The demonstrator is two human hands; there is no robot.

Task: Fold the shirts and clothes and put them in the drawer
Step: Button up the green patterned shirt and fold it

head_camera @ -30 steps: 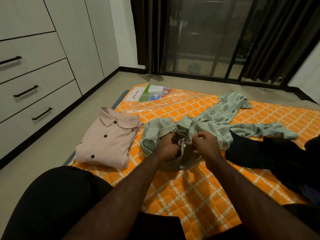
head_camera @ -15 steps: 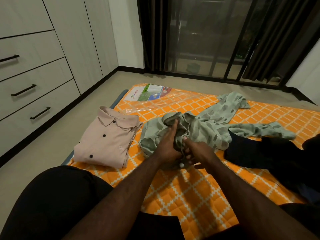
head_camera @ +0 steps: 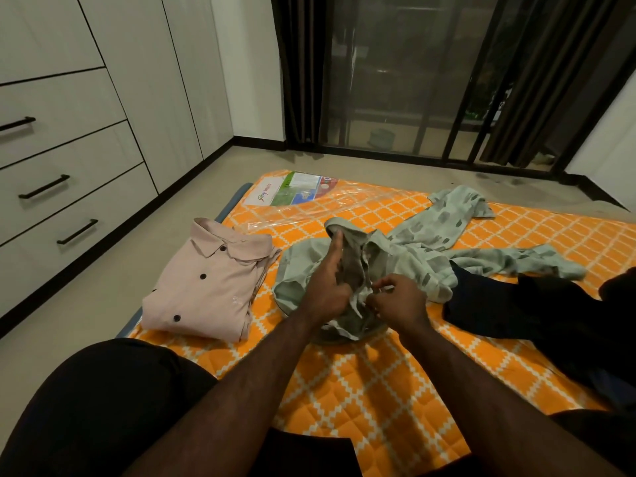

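I am sitting on the orange quilted mattress [head_camera: 361,390], which is carrying everything I am working on. To my left the bank of drawers [head_camera: 62,187] is standing with every front closed, so as far as I can judge nothing is going in there yet. The pink shirt [head_camera: 210,280] is lying folded at the mattress's left edge, collar up and buttons showing; that piece looks done apart from the stowing. On my right a dark garment [head_camera: 537,304] is lying in a loose heap, waiting to be folded. Between them the green patterned shirt [head_camera: 430,242] is sprawling unfolded, one sleeve reaching toward the far edge and another running over the dark heap. So I am reckoning one piece folded, one in hand, at least one waiting, and all of the putting away left.

The bunched near end of the green shirt is sitting right under both my hands. My left hand [head_camera: 327,287] is reaching into the cloth with one finger stretched straight up along a raised fold and the other fingers curling against the fabric; whether they are truly gripping it I cannot tell. My right hand [head_camera: 395,301] is pinching a small crumpled bit of the same shirt between thumb and fingertips, just beside the left.
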